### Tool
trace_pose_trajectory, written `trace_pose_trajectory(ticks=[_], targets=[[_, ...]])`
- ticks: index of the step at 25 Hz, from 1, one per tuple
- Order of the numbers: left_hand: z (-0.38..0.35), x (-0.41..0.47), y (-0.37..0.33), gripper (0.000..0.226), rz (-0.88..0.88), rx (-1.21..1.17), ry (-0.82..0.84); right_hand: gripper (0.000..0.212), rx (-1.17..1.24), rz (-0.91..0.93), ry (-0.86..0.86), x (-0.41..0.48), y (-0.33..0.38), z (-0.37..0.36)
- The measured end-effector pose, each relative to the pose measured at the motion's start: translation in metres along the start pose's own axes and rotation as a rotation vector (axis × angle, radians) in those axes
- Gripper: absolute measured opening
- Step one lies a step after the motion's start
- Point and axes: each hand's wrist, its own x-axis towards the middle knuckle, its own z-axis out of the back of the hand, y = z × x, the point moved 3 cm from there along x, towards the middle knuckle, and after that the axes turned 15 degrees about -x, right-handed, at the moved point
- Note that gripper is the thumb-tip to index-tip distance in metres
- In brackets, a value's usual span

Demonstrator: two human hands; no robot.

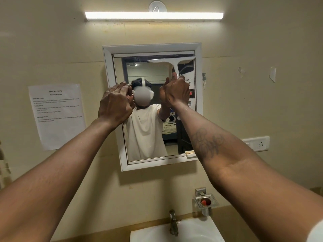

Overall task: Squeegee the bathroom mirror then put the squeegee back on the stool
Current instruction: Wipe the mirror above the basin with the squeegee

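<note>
White plastic squeegee (172, 62) was up at the top right of the mirror (148, 130), blade edge level along the upper edge of the glass, handle pointing down into my right hand (176, 92). My right fingers (180, 81) were wrapped closed around the lower end of the handle, thumb up alongside it. My left hand (115, 103) was raised at the mirror's left side, at about the height of the frame's (109, 67) inner edge; its fingers (120, 85) were loosely curled and held nothing, and I could not tell whether the tips touched the glass. Both forearms reached up from the bottom corners, the right one with a tattoo (207, 141). Mirror sat in a white frame on a beige wall, with a lit tube light (153, 15) above it and a suction hook (157, 7) just over the light. Printed sheet (56, 116) was stuck to the wall left of the mirror. Switch and socket plate (257, 143) was on the wall to the right. Below: white sink (197, 229), metal tap (173, 222), and a metal soap holder (206, 201) with something red in it, right of the tap. Stool was out of view.
</note>
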Motion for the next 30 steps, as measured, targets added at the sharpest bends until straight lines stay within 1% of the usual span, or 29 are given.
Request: trace_pose_trajectory(ticks=[5, 11, 15, 19, 22, 26, 30], targets=[[-0.007, -0.006, 0.002, 0.048, 0.0, -0.01, 0.011, 0.032, -0.012, -0.025, 0.049, -0.015, -0.012, -0.004], [-0.011, -0.012, 0.0, 0.045, -0.009, -0.021, 0.022, 0.038, -0.147, 0.018, 0.077, -0.036, -0.032, -0.01], [-0.012, -0.018, -0.003, 0.044, -0.022, -0.028, 0.031, 0.047, -0.064, -0.076, 0.085, -0.053, -0.045, -0.011], [-0.013, -0.025, -0.001, 0.045, -0.016, -0.034, 0.036, 0.053, -0.06, -0.093, 0.091, -0.07, -0.055, -0.012], [-0.015, -0.029, 0.002, 0.043, -0.012, -0.022, 0.047, 0.052, -0.055, -0.105, 0.087, -0.085, -0.062, -0.01], [-0.018, -0.035, 0.005, 0.044, 0.006, -0.015, 0.06, 0.066, -0.061, -0.12, 0.104, -0.102, -0.071, -0.01], [-0.02, -0.039, 0.005, 0.047, 0.024, -0.007, 0.084, 0.065, -0.085, -0.143, 0.129, -0.113, -0.079, -0.009]])
